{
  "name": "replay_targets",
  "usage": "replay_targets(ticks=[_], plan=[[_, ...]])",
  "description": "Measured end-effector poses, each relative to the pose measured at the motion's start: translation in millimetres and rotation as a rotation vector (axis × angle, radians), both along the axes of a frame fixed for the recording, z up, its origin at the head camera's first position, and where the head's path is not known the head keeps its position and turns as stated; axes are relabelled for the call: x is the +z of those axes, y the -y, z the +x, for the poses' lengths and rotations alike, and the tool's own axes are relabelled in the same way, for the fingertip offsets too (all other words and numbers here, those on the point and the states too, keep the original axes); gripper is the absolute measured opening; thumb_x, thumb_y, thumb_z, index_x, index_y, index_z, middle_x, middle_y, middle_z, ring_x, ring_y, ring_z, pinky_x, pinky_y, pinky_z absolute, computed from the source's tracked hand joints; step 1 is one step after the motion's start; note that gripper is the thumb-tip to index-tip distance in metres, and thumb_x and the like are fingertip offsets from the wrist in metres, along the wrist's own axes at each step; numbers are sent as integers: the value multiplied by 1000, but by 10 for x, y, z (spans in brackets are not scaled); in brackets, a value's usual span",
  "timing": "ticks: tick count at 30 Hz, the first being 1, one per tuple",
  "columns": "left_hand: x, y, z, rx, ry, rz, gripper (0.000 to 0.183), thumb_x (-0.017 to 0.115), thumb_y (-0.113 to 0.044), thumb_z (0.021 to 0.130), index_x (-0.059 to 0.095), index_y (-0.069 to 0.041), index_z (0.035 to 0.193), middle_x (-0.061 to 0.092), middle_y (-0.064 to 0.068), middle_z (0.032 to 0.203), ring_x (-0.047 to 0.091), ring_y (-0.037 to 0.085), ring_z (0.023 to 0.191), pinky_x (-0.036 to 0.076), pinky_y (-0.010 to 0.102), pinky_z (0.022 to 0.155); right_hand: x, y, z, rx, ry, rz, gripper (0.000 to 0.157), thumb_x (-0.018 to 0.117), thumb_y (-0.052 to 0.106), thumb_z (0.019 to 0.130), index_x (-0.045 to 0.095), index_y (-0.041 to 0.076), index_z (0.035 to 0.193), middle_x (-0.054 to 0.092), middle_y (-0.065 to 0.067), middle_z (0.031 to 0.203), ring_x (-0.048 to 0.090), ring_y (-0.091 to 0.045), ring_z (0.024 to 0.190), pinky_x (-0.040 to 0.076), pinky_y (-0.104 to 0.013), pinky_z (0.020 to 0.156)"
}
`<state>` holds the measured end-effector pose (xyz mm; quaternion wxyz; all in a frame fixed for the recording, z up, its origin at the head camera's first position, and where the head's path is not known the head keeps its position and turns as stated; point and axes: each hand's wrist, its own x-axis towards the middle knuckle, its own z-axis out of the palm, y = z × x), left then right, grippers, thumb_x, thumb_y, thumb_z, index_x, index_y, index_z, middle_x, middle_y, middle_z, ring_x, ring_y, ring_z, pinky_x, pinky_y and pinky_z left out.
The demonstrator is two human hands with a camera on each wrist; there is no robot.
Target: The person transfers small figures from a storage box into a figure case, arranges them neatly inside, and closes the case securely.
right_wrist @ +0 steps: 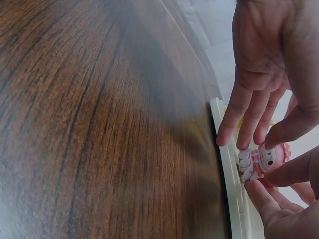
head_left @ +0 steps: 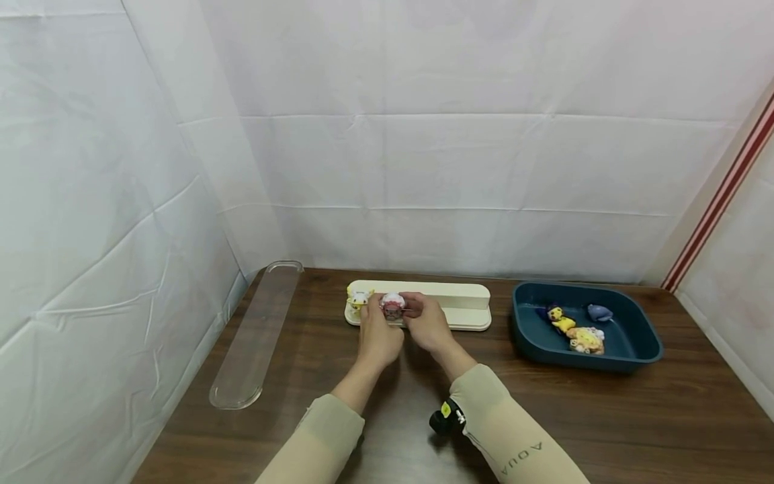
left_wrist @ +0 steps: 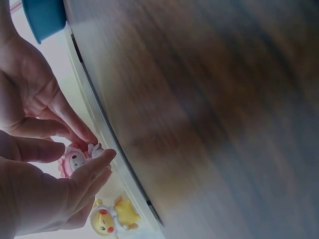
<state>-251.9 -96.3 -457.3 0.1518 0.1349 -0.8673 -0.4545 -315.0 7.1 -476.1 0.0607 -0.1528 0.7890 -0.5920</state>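
Note:
A small pink-and-white figurine [head_left: 392, 304] with a ruffled pink hood sits at the front of a long cream display base [head_left: 465, 296]. My left hand [head_left: 379, 338] holds its left side, thumb up at the hood in the right wrist view. From the other side my right hand [head_left: 431, 327] pinches it between thumb and fingers. The figurine's face [right_wrist: 269, 158] and white feet show between the fingertips in that view. To the left on the base is a yellow-and-white figurine [left_wrist: 107, 219], close beside my left fingers.
A dark teal bin [head_left: 629, 363] stands at the right, with a yellow doll [head_left: 562, 321], a tan figurine [head_left: 586, 340] and a blue-grey piece [head_left: 599, 312] inside. On the left lies a long clear cover [head_left: 254, 343]. White sheeting [head_left: 387, 161] hangs behind the wooden table [head_left: 605, 417].

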Motion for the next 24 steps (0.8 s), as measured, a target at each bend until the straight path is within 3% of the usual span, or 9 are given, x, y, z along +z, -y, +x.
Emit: replay_targets(ticks=[12, 24], plan=[[3, 3, 12, -13, 7, -15, 79, 57, 4, 66, 34, -8, 140, 43, 22, 124, 51, 36, 104, 45, 46, 86, -8, 9, -1, 27, -6, -16, 47, 56, -11, 85, 57, 7, 128, 63, -19, 120, 63, -32, 106, 52, -37, 88], [-19, 12, 29, -34, 3, -6, 81, 54, 4, 66, 30, -7, 144, 40, 25, 133, 46, 36, 117, 42, 47, 95, -13, 11, -5, 49, -11, -38, 45, 54, -13, 85, 57, 4, 126, 62, -21, 118, 62, -35, 108, 52, -38, 90]])
